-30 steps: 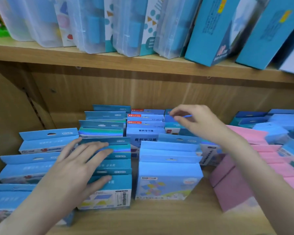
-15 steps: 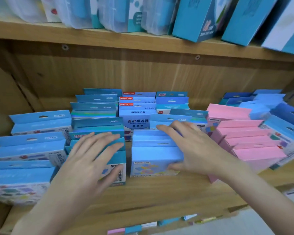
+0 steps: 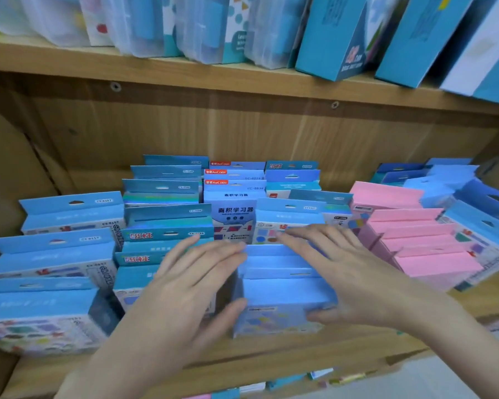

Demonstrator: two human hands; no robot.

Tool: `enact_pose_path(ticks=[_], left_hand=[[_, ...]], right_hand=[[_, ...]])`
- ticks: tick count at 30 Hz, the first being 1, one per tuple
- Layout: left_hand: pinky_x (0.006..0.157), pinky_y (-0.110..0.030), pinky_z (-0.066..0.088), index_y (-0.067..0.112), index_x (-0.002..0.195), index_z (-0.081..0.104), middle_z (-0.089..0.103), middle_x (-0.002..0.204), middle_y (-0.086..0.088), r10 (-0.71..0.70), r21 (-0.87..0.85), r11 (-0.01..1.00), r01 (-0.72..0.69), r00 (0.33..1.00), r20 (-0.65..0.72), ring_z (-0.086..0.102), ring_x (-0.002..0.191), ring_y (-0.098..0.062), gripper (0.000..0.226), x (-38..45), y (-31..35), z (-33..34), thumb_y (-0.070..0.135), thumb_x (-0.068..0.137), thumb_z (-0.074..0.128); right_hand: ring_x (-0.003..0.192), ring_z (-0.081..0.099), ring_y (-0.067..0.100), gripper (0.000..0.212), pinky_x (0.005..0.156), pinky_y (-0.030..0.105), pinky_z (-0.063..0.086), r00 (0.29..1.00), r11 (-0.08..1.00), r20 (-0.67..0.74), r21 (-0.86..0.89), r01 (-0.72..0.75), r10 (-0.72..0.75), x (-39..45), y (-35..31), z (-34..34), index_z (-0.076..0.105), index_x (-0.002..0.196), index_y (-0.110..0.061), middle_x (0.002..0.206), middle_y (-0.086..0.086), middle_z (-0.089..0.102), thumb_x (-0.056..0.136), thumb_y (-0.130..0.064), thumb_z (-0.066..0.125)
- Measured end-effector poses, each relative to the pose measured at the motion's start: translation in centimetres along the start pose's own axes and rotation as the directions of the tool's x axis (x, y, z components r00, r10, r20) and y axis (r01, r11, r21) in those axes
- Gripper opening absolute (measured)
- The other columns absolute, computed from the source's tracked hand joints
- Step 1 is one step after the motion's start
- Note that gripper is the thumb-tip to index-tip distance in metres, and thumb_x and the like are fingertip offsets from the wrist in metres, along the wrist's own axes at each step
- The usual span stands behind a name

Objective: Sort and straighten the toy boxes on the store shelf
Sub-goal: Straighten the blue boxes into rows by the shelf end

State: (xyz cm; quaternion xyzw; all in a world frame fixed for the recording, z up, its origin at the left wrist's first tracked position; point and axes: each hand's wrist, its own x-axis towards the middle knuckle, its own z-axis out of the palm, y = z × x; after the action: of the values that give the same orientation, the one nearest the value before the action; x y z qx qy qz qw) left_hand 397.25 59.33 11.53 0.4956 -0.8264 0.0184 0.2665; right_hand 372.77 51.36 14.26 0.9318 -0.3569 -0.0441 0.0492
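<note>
Head view: right hand (image 3: 355,272) has come back from the rear boxes onto the light-blue stack (image 3: 283,286) at the shelf (image 3: 271,355) front, centre, fingers flat on top, thumb on the front face. Left hand (image 3: 190,286), flat and relaxed, now presses the stack's left side too. Looks like squaring that row. Teal row (image 3: 162,237) partly hidden by the left hand; print blurred, pink boxes (image 3: 424,249) lean.

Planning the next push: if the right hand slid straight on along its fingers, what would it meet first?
Probably the light blue box standing just behind the front stack; the right hand has fingertips almost at its face, though depth is unclear.
</note>
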Motion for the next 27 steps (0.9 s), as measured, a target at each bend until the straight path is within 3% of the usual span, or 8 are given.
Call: enact_pose_path(ticks=[4, 8, 11, 16, 21, 24, 27], left_hand=[[0.113, -0.027, 0.014, 0.017, 0.124, 0.058, 0.056, 0.128, 0.009, -0.006, -0.004, 1.000, 0.006, 0.996, 0.091, 0.039, 0.127, -0.009, 0.054, 0.9, 0.3, 0.9, 0.054, 0.090, 0.038], [0.111, -0.031, 0.015, 0.025, 0.111, 0.062, 0.055, 0.128, 0.007, -0.011, 0.002, 1.000, 0.010, 0.990, 0.141, 0.035, 0.132, -0.015, 0.046, 0.8, 0.1, 1.1, 0.058, 0.089, 0.040], [0.111, -0.031, 0.014, 0.034, 0.101, 0.063, 0.044, 0.140, 0.003, 0.016, -0.027, 1.000, -0.012, 0.986, 0.166, 0.024, 0.139, -0.019, 0.040, 0.5, -0.1, 1.2, 0.065, 0.086, 0.042], [0.109, -0.033, 0.017, 0.038, 0.085, 0.063, 0.038, 0.146, 0.004, 0.026, -0.061, 0.998, -0.013, 0.978, 0.207, 0.021, 0.140, -0.017, 0.042, 0.0, -0.7, 1.1, 0.075, 0.079, 0.043], [0.110, -0.037, 0.017, 0.034, 0.074, 0.057, 0.045, 0.141, 0.004, 0.034, -0.059, 0.998, -0.024, 0.984, 0.177, 0.027, 0.138, -0.011, 0.042, 0.0, -0.7, 0.9, 0.074, 0.079, 0.044], [0.111, -0.031, 0.014, 0.031, 0.079, 0.040, 0.049, 0.137, 0.007, -0.001, -0.086, 0.996, 0.013, 0.991, 0.134, 0.026, 0.136, -0.001, 0.045, 0.3, -0.5, 0.5, 0.076, 0.075, 0.047], [0.111, -0.020, 0.008, 0.031, 0.087, 0.034, 0.051, 0.133, 0.011, -0.015, -0.064, 0.998, 0.022, 0.994, 0.105, 0.013, 0.132, 0.015, 0.049, 0.5, -0.5, 0.4, 0.076, 0.073, 0.048]], right_hand=[[0.132, 0.022, 0.025, 0.104, 0.106, 0.038, 0.014, 0.984, 0.995, -0.177, -0.092, -0.038, 0.022, -1.1, -0.1, 0.8, 0.018, 0.146, -0.024, 0.150, 0.006, 0.022, 0.058, -0.064, 0.060], [0.134, 0.028, 0.028, 0.070, 0.103, 0.047, 0.032, 0.932, 0.999, -0.359, -0.013, 0.046, -0.048, -2.7, -0.8, 2.8, 0.036, 0.132, -0.026, 0.145, 0.007, 0.029, 0.072, -0.049, 0.064], [0.133, 0.030, 0.031, 0.046, 0.102, 0.046, 0.030, 0.898, 0.998, -0.440, 0.045, 0.046, -0.021, -3.5, -1.4, 3.4, 0.042, 0.121, -0.029, 0.143, 0.007, 0.030, 0.079, -0.044, 0.053], [0.132, 0.031, 0.033, 0.038, 0.099, 0.050, 0.038, 0.896, 0.994, -0.442, 0.073, 0.080, -0.040, -3.8, -1.2, 3.4, 0.043, 0.113, -0.032, 0.140, 0.007, 0.033, 0.080, -0.045, 0.056], [0.133, 0.029, 0.033, 0.038, 0.099, 0.046, 0.033, 0.916, 0.994, -0.398, 0.073, 0.085, -0.049, -3.4, -0.7, 3.1, 0.043, 0.111, -0.030, 0.140, 0.006, 0.032, 0.079, -0.045, 0.057], [0.131, 0.030, 0.032, 0.040, 0.101, 0.044, 0.031, 0.918, 0.996, -0.392, 0.044, 0.083, -0.059, -2.6, -0.6, 2.9, 0.044, 0.111, -0.028, 0.137, 0.006, 0.033, 0.078, -0.046, 0.058], [0.130, 0.031, 0.030, 0.047, 0.103, 0.044, 0.028, 0.935, 0.998, -0.352, 0.041, 0.052, -0.034, -1.7, -0.5, 2.8, 0.042, 0.114, -0.028, 0.137, 0.005, 0.035, 0.075, -0.048, 0.058]])
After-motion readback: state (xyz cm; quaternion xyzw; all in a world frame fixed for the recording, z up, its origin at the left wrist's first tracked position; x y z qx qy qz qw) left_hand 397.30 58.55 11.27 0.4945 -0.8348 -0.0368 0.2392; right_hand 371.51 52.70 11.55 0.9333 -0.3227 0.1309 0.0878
